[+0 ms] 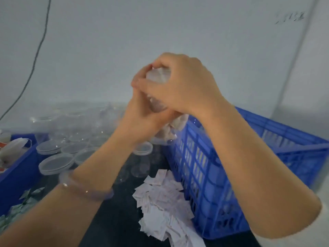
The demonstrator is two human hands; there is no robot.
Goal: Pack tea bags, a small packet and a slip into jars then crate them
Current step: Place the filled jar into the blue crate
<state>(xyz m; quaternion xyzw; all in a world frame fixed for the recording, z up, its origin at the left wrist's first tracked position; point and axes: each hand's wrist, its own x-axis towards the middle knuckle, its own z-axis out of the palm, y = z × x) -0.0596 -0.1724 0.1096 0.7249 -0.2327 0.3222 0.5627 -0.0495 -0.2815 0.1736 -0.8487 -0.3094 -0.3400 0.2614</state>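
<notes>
The left hand (142,120) is gripping the clear jar (169,130), raised just beside the blue crate (231,157), while the right hand (185,84) is clamping its fingers (156,63) round the top. Sealing well is likely calling for a steady body and square turning.

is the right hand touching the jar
Touching. The head view shows the right hand with its fingers curled over the top of the jar, while the left hand grips its body.
</notes>
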